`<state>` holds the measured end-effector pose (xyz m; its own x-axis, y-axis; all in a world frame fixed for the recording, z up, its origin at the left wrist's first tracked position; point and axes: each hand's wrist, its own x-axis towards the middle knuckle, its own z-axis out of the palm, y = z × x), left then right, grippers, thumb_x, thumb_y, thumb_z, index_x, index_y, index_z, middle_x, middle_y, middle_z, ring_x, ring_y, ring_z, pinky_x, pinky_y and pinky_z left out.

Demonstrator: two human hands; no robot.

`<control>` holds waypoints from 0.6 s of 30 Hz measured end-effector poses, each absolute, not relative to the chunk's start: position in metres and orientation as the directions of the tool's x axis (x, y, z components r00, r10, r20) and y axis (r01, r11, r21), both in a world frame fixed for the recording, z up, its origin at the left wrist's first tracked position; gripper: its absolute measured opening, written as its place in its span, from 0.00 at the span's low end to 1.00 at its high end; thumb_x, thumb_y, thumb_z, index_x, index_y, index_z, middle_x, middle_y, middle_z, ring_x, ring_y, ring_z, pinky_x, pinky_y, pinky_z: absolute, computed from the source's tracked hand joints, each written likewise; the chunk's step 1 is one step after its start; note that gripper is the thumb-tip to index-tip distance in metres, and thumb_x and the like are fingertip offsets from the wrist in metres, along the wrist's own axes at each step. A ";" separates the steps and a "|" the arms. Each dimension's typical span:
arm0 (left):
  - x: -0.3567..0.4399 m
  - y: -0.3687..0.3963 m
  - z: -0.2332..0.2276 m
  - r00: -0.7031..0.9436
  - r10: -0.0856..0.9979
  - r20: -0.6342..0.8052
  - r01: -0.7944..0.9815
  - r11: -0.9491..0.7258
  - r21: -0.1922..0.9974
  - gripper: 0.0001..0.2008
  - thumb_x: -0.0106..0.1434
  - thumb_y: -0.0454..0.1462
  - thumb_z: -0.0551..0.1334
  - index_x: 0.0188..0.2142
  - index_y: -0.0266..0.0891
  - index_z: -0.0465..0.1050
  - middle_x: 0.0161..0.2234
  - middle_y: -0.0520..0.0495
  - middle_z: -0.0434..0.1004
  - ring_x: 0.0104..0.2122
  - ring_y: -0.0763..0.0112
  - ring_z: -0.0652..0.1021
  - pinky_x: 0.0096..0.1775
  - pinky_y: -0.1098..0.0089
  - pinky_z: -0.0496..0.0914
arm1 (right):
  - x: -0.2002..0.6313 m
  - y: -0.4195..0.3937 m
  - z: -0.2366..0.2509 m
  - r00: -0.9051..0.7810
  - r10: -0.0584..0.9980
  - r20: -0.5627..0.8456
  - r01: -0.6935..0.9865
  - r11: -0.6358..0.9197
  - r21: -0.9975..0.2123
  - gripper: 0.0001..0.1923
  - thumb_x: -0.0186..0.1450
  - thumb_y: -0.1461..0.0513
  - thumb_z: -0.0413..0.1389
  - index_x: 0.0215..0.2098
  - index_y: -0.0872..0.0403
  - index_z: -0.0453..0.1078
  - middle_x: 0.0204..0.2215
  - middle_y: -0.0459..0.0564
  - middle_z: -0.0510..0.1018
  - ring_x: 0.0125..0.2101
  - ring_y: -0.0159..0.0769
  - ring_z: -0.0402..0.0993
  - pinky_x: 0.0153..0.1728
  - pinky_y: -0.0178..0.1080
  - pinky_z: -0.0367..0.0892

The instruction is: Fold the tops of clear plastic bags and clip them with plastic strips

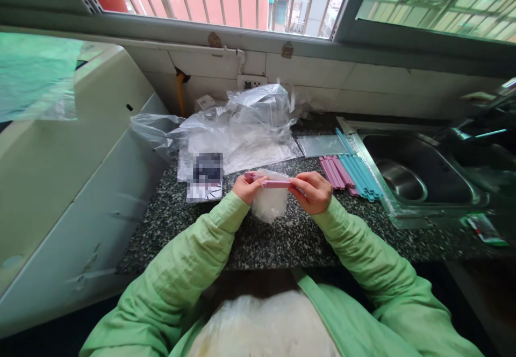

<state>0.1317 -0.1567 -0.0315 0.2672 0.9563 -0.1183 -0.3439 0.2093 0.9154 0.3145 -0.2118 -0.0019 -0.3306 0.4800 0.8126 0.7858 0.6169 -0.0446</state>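
Note:
Between my two hands, above the counter, is a pink bag-sealing clip point(276, 184), held roughly level. My right hand point(314, 191) pinches its right end between thumb and fingers. My left hand point(246, 188) is closed at the left on a small clear plastic bag point(269, 206), which hangs down below the clip. More pink shows at the left fingertips; whether it belongs to the same clip I cannot tell. To the right of my right hand lie a row of pink clips point(337, 175) and a row of blue clips point(360, 177).
Crumpled clear plastic bags point(258, 126) cover the counter's back. A flat clear packet point(322, 145) lies beside the clips. A blurred-out flat object point(205, 177) is left of my hands. The sink point(423, 205) is at the right, with a small packet point(486, 229) near it. A pale cabinet point(92, 195) borders the left.

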 end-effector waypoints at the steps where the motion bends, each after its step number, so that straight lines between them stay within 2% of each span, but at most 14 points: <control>1: 0.132 -0.156 -0.032 0.262 0.958 -0.115 -0.340 0.203 0.918 0.17 0.33 0.44 0.71 0.20 0.34 0.74 0.19 0.51 0.73 0.21 0.75 0.71 0.28 0.72 0.66 | 0.314 -0.211 -0.002 -0.333 0.482 0.810 0.790 0.612 -0.040 0.07 0.57 0.62 0.56 0.36 0.51 0.71 0.28 0.49 0.75 0.29 0.32 0.69 0.30 0.35 0.68; 12: 0.131 -0.155 -0.033 0.244 0.963 -0.115 -0.288 0.186 0.939 0.23 0.31 0.48 0.70 0.23 0.32 0.73 0.19 0.50 0.72 0.21 0.74 0.71 0.28 0.72 0.67 | 0.312 -0.208 -0.003 -0.370 0.504 0.780 0.809 0.587 0.004 0.07 0.59 0.62 0.54 0.34 0.55 0.72 0.27 0.50 0.75 0.29 0.32 0.67 0.32 0.35 0.66; 18: 0.128 -0.152 -0.035 0.237 0.965 -0.116 -0.213 0.168 0.962 0.23 0.32 0.47 0.70 0.24 0.32 0.74 0.21 0.50 0.73 0.23 0.74 0.71 0.31 0.71 0.67 | 0.311 -0.206 -0.006 -0.383 0.516 0.766 0.817 0.576 0.021 0.07 0.59 0.63 0.54 0.33 0.57 0.73 0.27 0.51 0.75 0.29 0.33 0.66 0.32 0.34 0.66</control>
<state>0.1284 -0.1524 -0.0352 0.2373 0.9645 -0.1156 -0.2132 0.1678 0.9625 0.3113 -0.2062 -0.0056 -0.3830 0.5156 0.7665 0.8175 0.5756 0.0214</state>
